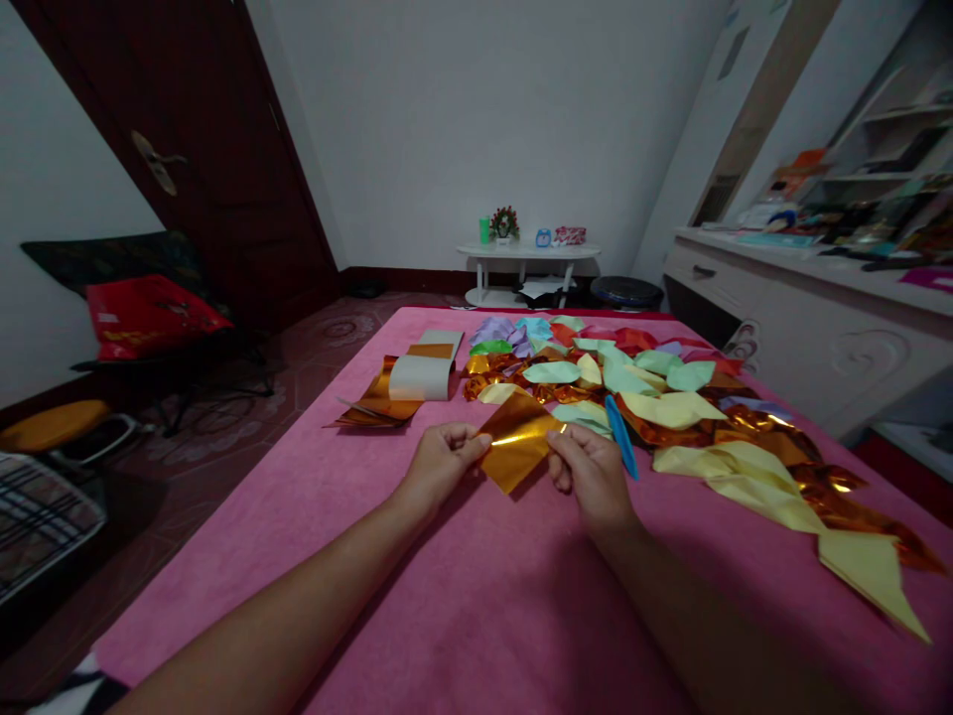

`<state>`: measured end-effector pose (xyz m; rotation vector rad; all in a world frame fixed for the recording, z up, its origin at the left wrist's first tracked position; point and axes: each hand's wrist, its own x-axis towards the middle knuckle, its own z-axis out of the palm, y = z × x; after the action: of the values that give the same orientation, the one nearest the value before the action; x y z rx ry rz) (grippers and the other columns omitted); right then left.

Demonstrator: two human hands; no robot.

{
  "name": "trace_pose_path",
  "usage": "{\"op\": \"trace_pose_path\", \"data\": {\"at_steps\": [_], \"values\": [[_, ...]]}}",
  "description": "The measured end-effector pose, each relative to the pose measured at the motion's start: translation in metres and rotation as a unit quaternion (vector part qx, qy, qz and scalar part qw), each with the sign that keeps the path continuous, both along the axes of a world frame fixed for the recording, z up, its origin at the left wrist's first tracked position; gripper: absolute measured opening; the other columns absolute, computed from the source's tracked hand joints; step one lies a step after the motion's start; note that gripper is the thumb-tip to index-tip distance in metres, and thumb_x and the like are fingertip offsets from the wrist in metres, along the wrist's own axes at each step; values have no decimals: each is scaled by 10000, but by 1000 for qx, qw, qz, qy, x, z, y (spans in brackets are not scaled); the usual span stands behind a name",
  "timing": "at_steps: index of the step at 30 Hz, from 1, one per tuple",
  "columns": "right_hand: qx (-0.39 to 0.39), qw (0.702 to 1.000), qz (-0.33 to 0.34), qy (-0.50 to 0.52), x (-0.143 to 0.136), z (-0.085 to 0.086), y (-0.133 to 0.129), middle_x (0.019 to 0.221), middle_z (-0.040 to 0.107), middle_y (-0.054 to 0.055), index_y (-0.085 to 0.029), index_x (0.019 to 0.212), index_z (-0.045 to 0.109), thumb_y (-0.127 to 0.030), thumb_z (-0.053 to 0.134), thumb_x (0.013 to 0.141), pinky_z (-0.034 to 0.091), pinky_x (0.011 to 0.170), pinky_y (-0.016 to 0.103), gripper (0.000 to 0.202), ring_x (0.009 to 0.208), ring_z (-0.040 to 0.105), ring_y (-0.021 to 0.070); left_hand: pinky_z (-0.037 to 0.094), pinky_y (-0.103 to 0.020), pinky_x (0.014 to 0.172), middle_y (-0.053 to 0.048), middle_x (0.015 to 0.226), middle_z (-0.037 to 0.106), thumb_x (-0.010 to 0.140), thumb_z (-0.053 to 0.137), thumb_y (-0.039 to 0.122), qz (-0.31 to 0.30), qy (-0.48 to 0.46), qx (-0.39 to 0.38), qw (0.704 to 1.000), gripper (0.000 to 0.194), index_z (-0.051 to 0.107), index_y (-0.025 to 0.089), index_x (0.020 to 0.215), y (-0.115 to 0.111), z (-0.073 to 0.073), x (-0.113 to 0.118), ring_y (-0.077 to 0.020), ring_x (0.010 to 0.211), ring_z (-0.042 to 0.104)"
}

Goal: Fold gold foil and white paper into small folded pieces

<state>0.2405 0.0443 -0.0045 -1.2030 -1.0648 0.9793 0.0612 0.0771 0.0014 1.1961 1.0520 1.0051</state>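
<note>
A square sheet of shiny gold paper is held up above the pink cloth, turned so that one corner points down. My left hand pinches its left corner between thumb and fingers. At the right corner, my right hand has the sheet between thumb and fingers. Behind and to the right lie folded papers in yellow, green, gold and other colours. A blue strip lies just beyond my right hand. Left of the folded papers is a stack of gold and grey sheets.
The pink-covered table fills the foreground. A chair with a red bag stands at the left near a dark door. A small white table is by the back wall, and a cluttered white dresser is on the right.
</note>
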Motion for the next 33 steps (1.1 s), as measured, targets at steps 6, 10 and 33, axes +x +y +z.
{"op": "trace_pose_path", "data": {"at_steps": [6,10,33], "values": [[-48,997,67,-7,2,-2,1,370,478,-35,-164,562,572,-392,538,808,229,359,196,337,325,352,66,292,-191,449,18,502,540,688,719,454,67,48,80,993,369,623,114,584,14,-6,-13,-68,450,430],[-25,995,93,-20,2,-3,4,472,550,-15,-163,605,565,-469,506,838,290,387,194,389,370,418,71,337,-205,498,-7,566,599,664,728,412,35,79,105,991,316,667,107,605,20,-6,-18,-94,512,483],[-56,891,18,-451,-8,1,6,513,517,-23,-197,494,494,-231,535,718,267,506,228,230,517,465,113,251,-246,535,19,627,577,809,615,408,-162,451,295,827,281,537,186,656,2,-6,-11,-128,583,490]]}}
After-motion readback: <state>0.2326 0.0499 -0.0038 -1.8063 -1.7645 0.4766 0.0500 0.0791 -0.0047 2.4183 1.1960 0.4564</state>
